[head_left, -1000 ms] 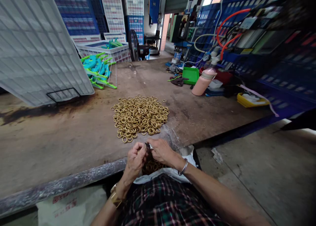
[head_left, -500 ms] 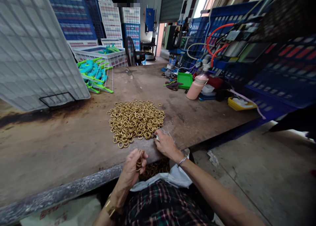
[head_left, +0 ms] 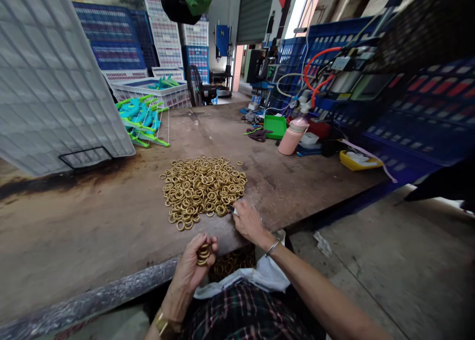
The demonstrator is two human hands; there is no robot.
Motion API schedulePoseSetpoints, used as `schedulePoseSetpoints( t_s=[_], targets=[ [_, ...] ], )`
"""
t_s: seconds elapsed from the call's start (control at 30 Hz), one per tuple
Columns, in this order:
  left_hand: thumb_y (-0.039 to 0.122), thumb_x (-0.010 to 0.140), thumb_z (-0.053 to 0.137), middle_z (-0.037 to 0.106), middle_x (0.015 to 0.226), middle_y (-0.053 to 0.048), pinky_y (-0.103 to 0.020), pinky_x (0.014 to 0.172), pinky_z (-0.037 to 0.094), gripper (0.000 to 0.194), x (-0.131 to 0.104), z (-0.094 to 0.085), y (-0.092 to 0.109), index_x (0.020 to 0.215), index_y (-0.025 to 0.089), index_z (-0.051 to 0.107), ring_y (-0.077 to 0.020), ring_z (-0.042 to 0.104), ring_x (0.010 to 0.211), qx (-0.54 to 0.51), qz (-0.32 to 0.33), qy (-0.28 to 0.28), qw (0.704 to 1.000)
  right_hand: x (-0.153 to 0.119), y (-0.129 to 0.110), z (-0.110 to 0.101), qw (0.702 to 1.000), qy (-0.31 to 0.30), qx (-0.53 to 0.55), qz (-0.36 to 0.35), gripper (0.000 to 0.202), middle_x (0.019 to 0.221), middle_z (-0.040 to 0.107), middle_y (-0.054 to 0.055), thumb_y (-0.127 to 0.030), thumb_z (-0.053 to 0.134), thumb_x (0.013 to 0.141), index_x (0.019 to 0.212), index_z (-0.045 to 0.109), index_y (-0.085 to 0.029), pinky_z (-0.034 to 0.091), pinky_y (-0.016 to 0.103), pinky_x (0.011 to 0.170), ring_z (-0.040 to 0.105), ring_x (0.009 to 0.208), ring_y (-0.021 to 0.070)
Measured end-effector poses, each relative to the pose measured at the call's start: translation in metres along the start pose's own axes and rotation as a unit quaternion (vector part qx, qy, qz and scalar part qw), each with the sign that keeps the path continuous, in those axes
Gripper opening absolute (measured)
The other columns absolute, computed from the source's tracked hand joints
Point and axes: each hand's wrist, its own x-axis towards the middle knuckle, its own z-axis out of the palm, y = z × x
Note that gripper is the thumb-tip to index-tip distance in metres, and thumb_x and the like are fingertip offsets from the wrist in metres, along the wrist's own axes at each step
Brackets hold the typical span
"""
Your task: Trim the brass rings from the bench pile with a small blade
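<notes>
Below the front edge of a worn brown bench (head_left: 122,236), a creased white sack (head_left: 269,275) lies against a plaid garment (head_left: 241,313), dark gold-coloured rings showing in its mouth. Just above, at the bench's edge, a person's left hand (head_left: 196,260) curls around a few gold-coloured rings (head_left: 203,254), a gold-toned band (head_left: 162,325) at the wrist. The right hand (head_left: 248,222), below a silver bangle (head_left: 272,247), reaches to the near right rim of a pile of rings (head_left: 204,186), fingers drawn close beside a small dark-and-pale piece; whether they grip it cannot be told. Smooth, round and slightly glossy, the piled rings overlap in a low mound, strays lying flat around its margin.

Shiny, wrinkled grey wrap (head_left: 92,293) covers the bench's front edge. Scuffed, stained board runs left from the mound and back between a propped, ribbed white crate (head_left: 67,87) and the right side, where the edge slants away above a concrete floor (head_left: 374,253).

Farther back stand a yellow tray (head_left: 358,162), a pink bottle (head_left: 292,138) and a shallow green tray (head_left: 275,126), across from turquoise-and-lime plastic pieces (head_left: 143,118). Beyond the bench are a black fan (head_left: 195,85), stacked blue slatted crates (head_left: 107,25) and a ridged roller shutter (head_left: 256,13).
</notes>
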Motion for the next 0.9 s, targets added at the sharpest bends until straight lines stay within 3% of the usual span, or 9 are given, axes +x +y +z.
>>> schedulePoseSetpoints(
  t_s=[0.1, 0.23, 0.33, 0.4, 0.5, 0.6, 0.77, 0.9],
  targets=[
    [0.024, 0.061, 0.073, 0.061, 0.07, -0.004, -0.013, 0.037, 0.029, 0.023, 0.001, 0.003, 0.002, 0.069, 0.012, 0.054, -0.0092, 0.056, 0.057, 0.035, 0.031, 0.006, 0.999, -0.004, -0.002, -0.004, 0.992, 0.03, 0.12, -0.017, 0.015, 0.084, 0.057, 0.005, -0.015, 0.041, 0.079, 0.085, 0.054, -0.017, 0.034, 0.024, 0.064, 0.051, 0.074, 0.0146],
    [0.03, 0.063, 0.072, 0.057, 0.064, 0.001, -0.013, 0.035, 0.027, 0.029, 0.003, 0.007, 0.0, 0.082, 0.016, 0.055, -0.0071, 0.05, 0.049, 0.11, 0.085, 0.011, 0.99, -0.007, -0.011, -0.008, 0.953, 0.012, 0.304, -0.003, 0.016, 0.06, 0.051, -0.002, -0.022, 0.04, 0.078, 0.069, 0.053, -0.017, 0.032, 0.021, 0.056, 0.045, 0.058, 0.0111],
    [0.035, 0.067, 0.066, 0.053, 0.058, 0.004, -0.015, 0.035, 0.027, 0.027, 0.003, 0.009, -0.003, 0.086, 0.018, 0.057, -0.0065, 0.044, 0.043, 0.221, 0.167, 0.05, 0.96, -0.01, -0.02, -0.009, 0.918, -0.019, 0.396, 0.022, 0.01, 0.057, 0.047, -0.005, -0.023, 0.046, 0.07, 0.064, 0.051, -0.017, 0.031, 0.02, 0.054, 0.043, 0.056, 0.0095],
    [0.031, 0.069, 0.064, 0.052, 0.056, 0.004, -0.017, 0.04, 0.032, 0.023, 0.003, 0.01, -0.004, 0.087, 0.018, 0.061, -0.0073, 0.043, 0.044, 0.308, 0.229, 0.065, 0.921, -0.012, -0.026, -0.009, 0.883, -0.061, 0.461, 0.057, 0.008, 0.055, 0.046, -0.007, -0.024, 0.047, 0.067, 0.07, 0.051, -0.018, 0.03, 0.019, 0.049, 0.04, 0.05, 0.0077],
    [0.021, 0.067, 0.064, 0.056, 0.059, 0.002, -0.021, 0.054, 0.039, 0.017, 0.002, 0.009, -0.002, 0.084, 0.019, 0.068, -0.0111, 0.049, 0.055, 0.396, 0.285, 0.049, 0.871, -0.016, -0.033, -0.011, 0.801, -0.153, 0.565, 0.124, 0.018, 0.05, 0.042, -0.011, -0.028, 0.047, 0.067, 0.084, 0.048, -0.02, 0.021, 0.017, 0.037, 0.027, 0.035, 0.0048],
    [0.018, 0.066, 0.064, 0.059, 0.063, -0.001, -0.021, 0.059, 0.039, 0.016, 0.002, 0.008, 0.001, 0.081, 0.02, 0.07, -0.0149, 0.053, 0.065, 0.414, 0.286, 0.033, 0.863, -0.019, -0.038, -0.015, 0.741, -0.209, 0.62, 0.152, 0.019, 0.049, 0.042, -0.012, -0.028, 0.049, 0.066, 0.083, 0.046, -0.02, 0.014, 0.016, 0.032, 0.02, 0.03, 0.0028],
    [0.021, 0.067, 0.065, 0.058, 0.06, 0.0, -0.02, 0.05, 0.036, 0.014, 0.005, 0.005, 0.0, 0.08, 0.018, 0.069, -0.0119, 0.049, 0.053, 0.356, 0.254, 0.036, 0.899, -0.019, -0.04, -0.017, 0.725, -0.215, 0.637, 0.152, 0.016, 0.052, 0.045, -0.011, -0.026, 0.05, 0.065, 0.079, 0.048, -0.018, 0.015, 0.016, 0.03, 0.021, 0.029, 0.001],
    [0.033, 0.07, 0.062, 0.052, 0.054, 0.003, -0.018, 0.041, 0.03, 0.018, 0.005, 0.007, -0.004, 0.077, 0.017, 0.063, -0.0069, 0.04, 0.042, 0.347, 0.189, 0.031, 0.918, -0.02, -0.043, -0.017, 0.762, -0.191, 0.603, 0.142, 0.013, 0.049, 0.042, -0.011, -0.028, 0.049, 0.068, 0.076, 0.05, -0.017, 0.016, 0.016, 0.031, 0.023, 0.03, 0.0016]
  ],
)
